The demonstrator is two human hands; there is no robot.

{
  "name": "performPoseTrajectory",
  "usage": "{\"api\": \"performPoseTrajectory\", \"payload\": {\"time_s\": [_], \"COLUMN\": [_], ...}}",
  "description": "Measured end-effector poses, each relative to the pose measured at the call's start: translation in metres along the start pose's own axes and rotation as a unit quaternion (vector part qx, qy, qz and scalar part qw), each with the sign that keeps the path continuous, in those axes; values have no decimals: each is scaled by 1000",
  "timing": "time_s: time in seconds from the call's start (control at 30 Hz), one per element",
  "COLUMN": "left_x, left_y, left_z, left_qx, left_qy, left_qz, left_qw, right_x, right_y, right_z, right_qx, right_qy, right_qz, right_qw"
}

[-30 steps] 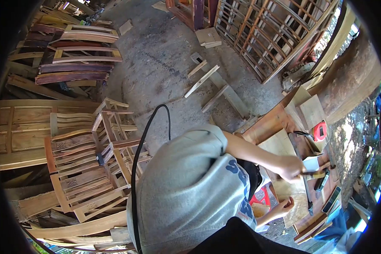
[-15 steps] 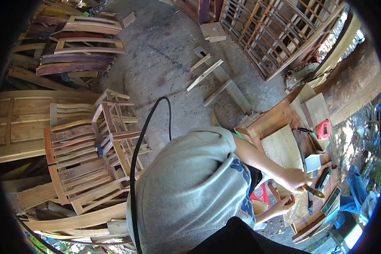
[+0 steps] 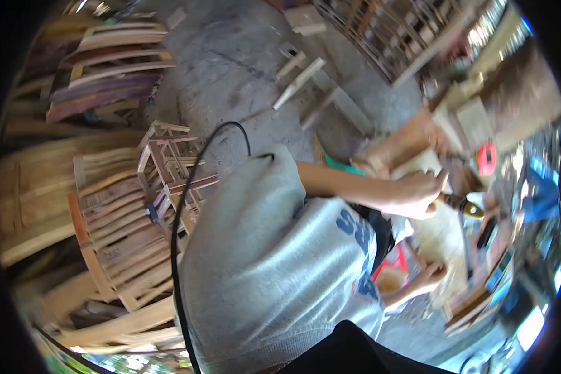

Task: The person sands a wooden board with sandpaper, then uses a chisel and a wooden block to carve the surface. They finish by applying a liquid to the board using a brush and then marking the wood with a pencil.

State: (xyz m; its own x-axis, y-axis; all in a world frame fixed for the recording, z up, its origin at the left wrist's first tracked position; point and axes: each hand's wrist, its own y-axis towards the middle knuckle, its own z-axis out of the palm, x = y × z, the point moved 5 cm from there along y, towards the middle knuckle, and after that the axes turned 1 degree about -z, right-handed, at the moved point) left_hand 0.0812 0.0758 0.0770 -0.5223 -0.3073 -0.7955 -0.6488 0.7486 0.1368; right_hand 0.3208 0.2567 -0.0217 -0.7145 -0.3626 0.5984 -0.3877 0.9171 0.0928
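Observation:
My left hand (image 3: 417, 194) is closed around a short tool whose handle (image 3: 464, 204) has a dark ring and a rounded yellow-brown end; its other end is hidden in the fist. This hand is raised over the pale wooden board (image 3: 439, 234) on the workbench. Farther down in the view, my right hand (image 3: 431, 275) is at the board's near edge, its fingers bent and smeared by motion. A red plastic stool (image 3: 400, 258) shows between my forearms.
A red tape measure (image 3: 486, 158) lies on the bench beside wooden blocks (image 3: 474, 119). A dark phone-like object (image 3: 500, 269) rests at the bench's far side. Slatted chair frames (image 3: 115, 234) stand behind me. Wood offcuts (image 3: 299, 83) lie on the concrete floor. A black cable (image 3: 187, 206) runs over my shoulder.
My left hand has risen away from my right hand, carrying the tool with it. The view has shifted and blurred. My right hand appears nearer the board's edge.

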Motion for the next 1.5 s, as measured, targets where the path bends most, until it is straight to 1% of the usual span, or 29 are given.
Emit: {"api": "performPoseTrajectory", "payload": {"time_s": [0.07,0.1,0.13,0.17,0.2,0.27,0.3,0.33,0.37,0.4,0.47,0.53,0.6,0.67,0.73,0.8,0.87,0.93,1.0,1.03,1.07,1.1,1.13,1.2,1.27,1.33,1.43,1.47,1.5], "left_x": [-12,-21,-30,-34,-38,-42,-35,-31,-28,-26,-15,-2,-1,-20,-27,-57,-71,-66,-52,-39,-33,-36,-21,2,-1,-15,-43,-57,-67], "left_y": [6,9,14,18,25,32,33,29,35,31,22,22,24,25,22,23,28,31,37,38,38,43,41,32,30,29,28,29,30], "left_z": [34,51,68,92,105,118,124,114,80,55,16,1,13,46,100,140,169,167,138,124,98,65,50,23,17,43,109,129,146], "left_qx": [-8,27,65,102,93,148,142,81,183,173,125,123,143,158,89,112,144,143,150,140,160,218,246,140,112,126,177,149,157], "left_qy": [-5,-38,-71,-121,-100,-52,-23,6,-46,-31,121,124,111,27,-64,-119,-118,-104,-42,-72,-55,-10,83,185,208,201,155,115,10], "left_qz": [60,60,61,44,76,125,188,237,56,31,-11,18,-2,46,181,218,220,228,212,227,170,28,-17,58,73,101,176,222,229], "left_qw": [998,997,993,986,988,980,971,968,980,984,985,985,983,986,977,962,958,957,965,961,971,976,966,971,969,966,956,957,961], "right_x": [-7,-10,-3,-12,2,17,13,8,7,9,16,15,15,16,17,20,22,19,15,13,12,13,13,14,15,15,6,9,16], "right_y": [-2,-4,-8,-8,-7,-11,-9,-10,-9,-11,-17,-16,-13,-13,-11,-13,-13,-12,-11,-12,-11,-12,-12,-13,-13,-13,-13,-12,-12], "right_z": [-2,1,-1,3,1,-4,-3,-2,-1,-3,-7,-7,-8,-9,-9,-10,-10,-10,-9,-8,-6,-7,-7,-8,-7,-7,-3,-5,-6], "right_qx": [-27,-18,-18,-29,-48,-46,-44,-41,-56,-69,-62,-62,-67,-70,-67,-94,-118,-120,-91,-71,-52,-67,-69,-65,-67,-69,-94,-97,-101], "right_qy": [-32,37,27,45,48,43,45,54,62,69,72,66,71,74,61,57,51,43,56,70,83,70,70,64,75,85,24,22,53], "right_qz": [-28,-3,37,18,7,8,21,29,19,7,18,20,20,17,25,2,-20,-21,5,22,38,19,19,23,27,29,5,5,-7], "right_qw": [999,999,999,998,998,998,998,997,996,995,995,996,995,995,996,994,992,992,994,995,994,995,995,996,995,994,995,995,993]}}
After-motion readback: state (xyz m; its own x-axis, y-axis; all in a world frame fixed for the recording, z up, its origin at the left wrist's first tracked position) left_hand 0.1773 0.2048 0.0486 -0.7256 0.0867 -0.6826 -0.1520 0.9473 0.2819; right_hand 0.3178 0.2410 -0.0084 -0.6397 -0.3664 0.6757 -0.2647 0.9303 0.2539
